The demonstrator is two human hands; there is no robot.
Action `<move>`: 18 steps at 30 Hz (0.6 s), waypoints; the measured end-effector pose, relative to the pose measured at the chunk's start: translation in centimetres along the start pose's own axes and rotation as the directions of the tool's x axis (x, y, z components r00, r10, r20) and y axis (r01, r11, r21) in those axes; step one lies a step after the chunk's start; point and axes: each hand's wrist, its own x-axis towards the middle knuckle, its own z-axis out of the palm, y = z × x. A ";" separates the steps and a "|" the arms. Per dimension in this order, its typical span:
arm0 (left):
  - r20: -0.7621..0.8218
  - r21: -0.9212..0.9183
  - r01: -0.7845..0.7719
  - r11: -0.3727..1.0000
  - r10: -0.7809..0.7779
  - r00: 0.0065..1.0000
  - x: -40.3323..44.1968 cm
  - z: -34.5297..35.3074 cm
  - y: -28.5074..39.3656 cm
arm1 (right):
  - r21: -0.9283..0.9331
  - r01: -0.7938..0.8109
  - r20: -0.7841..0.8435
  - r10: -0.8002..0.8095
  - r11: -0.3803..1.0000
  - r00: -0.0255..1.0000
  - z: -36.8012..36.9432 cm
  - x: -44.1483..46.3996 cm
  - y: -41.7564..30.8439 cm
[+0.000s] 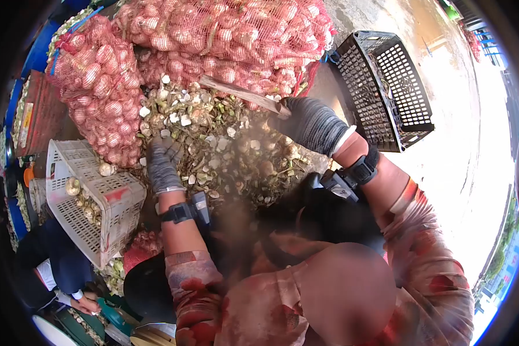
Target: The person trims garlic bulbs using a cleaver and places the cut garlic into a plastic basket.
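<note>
My right hand [317, 124], in a grey striped glove, is closed around one end of a long, flat, wooden-looking stick [239, 94]. The stick points up and left over a heap of garlic trimmings [213, 144], in front of the red net sacks. At the left edge of this heap is my left hand [164, 164], in a matching glove. Its fingers reach forward, slightly apart, and no object shows in them. White cut pieces and dry stalks lie about both hands. A single garlic bulb [106, 168] rests left of my left hand.
Red net sacks of garlic [225, 29] stand behind the heap, another sack [98, 86] at left. A white crate [130, 193] with bulbs sits at left, a black crate [360, 86] at right. A co-worker's hand [86, 303] shows at lower left.
</note>
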 end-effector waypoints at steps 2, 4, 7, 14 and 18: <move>0.093 0.431 0.054 0.901 -0.104 0.990 0.8 4.3 -9.5 | -0.045 0.061 -0.021 -0.062 0.997 0.998 -1.2 -0.9 -1.5; 0.218 0.758 -0.047 0.651 -0.185 0.958 1.2 7.5 -17.7 | 0.025 -0.032 0.047 0.030 0.999 0.998 -1.1 -0.9 -1.2; 0.037 0.986 0.000 0.169 -0.214 0.976 -2.7 12.4 -13.8 | 0.148 0.000 0.023 -0.004 0.989 1.000 -0.3 -0.7 0.2; 0.420 0.337 0.041 0.941 -0.189 0.887 -1.0 8.6 -15.1 | -0.094 0.018 0.159 -0.003 0.995 0.987 1.0 0.3 0.2; 0.549 0.182 -0.249 0.951 0.112 0.828 -2.4 7.6 -9.9 | -0.181 0.105 0.277 -0.052 0.978 0.959 2.6 -0.4 -1.6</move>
